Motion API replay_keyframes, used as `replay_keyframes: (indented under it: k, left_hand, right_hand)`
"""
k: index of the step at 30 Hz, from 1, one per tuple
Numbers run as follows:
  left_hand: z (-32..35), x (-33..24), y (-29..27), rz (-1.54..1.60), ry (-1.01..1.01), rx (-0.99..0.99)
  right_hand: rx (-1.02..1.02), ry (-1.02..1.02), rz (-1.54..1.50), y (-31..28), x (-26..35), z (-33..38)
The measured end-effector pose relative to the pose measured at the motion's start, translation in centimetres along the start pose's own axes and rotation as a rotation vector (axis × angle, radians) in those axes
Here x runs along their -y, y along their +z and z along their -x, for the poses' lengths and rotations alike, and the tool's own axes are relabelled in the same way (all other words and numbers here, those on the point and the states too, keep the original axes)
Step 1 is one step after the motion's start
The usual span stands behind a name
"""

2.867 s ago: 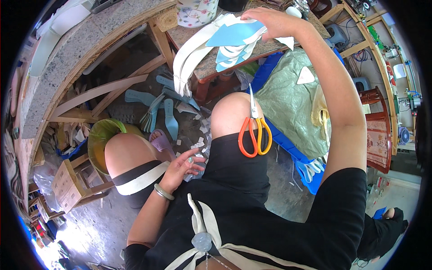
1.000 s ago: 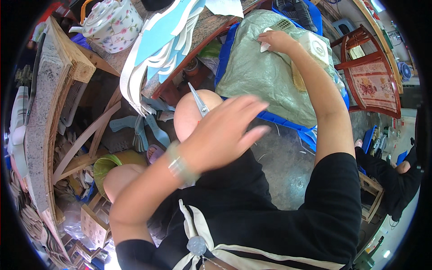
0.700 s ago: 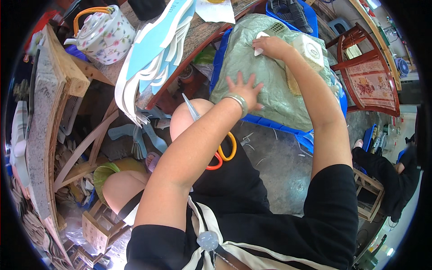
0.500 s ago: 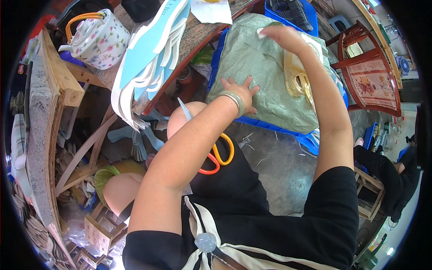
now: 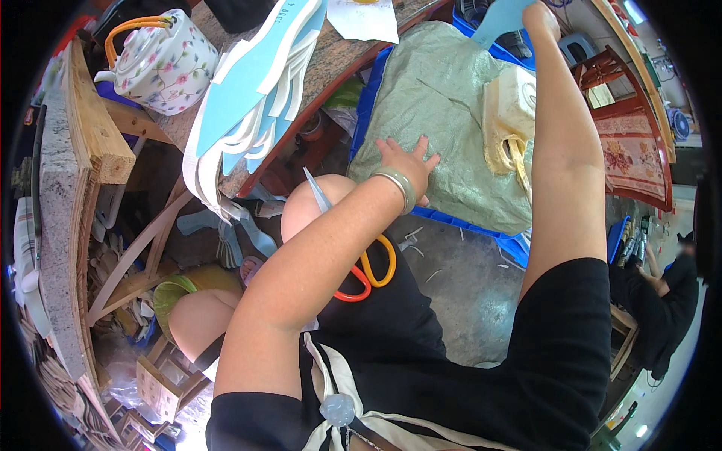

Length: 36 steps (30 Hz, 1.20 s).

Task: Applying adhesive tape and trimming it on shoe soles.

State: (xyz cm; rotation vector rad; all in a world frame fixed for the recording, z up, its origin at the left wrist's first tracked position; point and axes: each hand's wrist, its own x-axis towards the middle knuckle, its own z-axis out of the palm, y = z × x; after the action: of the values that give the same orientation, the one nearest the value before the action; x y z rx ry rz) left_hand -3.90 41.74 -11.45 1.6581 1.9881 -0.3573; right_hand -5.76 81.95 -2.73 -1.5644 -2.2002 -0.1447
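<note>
Here, the left hand is laid palm down on a grey-green woven sack, its fingers spread flat and its grip wide open, with nothing held; a silver bangle is worn at the wrist. The right hand is raised to the top of the view, and its grip is closed on the edge of a light blue sheet, of which only a corner is seen.

The sack is draped over a blue plastic crate, whose rim shows at the sack's lower edge. It is crumpled and dull, with a fine weave. Its long axis runs from the upper left, by the table edge, down to the lower right. A cream bag with loop handles lies on the sack, just beside the right forearm.

A pair of scissors rests on the person's lap, across the knee: the orange and red handles lie toward the body, and the blades point up and to the left, toward the table.

On the table, a stack of long blue and white cut-out sheets hangs over the edge, with a flowered teapot further left. Another person in dark clothing is seen at the right rim.
</note>
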Motion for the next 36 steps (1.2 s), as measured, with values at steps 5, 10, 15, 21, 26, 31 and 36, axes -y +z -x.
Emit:
replay_keyframes:
  k: [5, 10, 15, 21, 26, 31, 36]
  left_hand:
    - [-0.2, -0.3, -0.3, 0.026, 0.035, -0.002]
    - [-0.2, 0.5, -0.1, 0.039, 0.020, 0.021]
    - [-0.3, 0.2, -0.4, 0.034, 0.041, 0.023]
    - [0.1, 1.2, 0.1, 0.027, -0.004, 0.050]
    - [-0.3, 0.1, -0.4, 0.046, 0.045, 0.021]
    - [-0.4, -0.5, -0.6, 0.045, 0.054, 0.013]
    - [-1.0, 0.4, -0.3, 0.083, -0.020, 0.110]
  right_hand:
    - [0.206, 0.125, 0.106, 1.2, -4.2, -5.6]
    - [0.042, 0.217, -0.007, 2.1, -3.3, -6.3]
    - [0.374, -0.308, 0.620, 2.1, -6.4, -9.8]
    - [-0.083, -0.513, 0.737, 0.6, -1.3, -4.4]
    - [-0.214, 0.053, -0.770, 1.0, -4.9, -9.9]
    - [-0.573, 0.049, -1.165, -2.4, -7.2, -13.8]
    - [-0.578, -0.154, -0.927, -11.8, -3.6, -10.4]
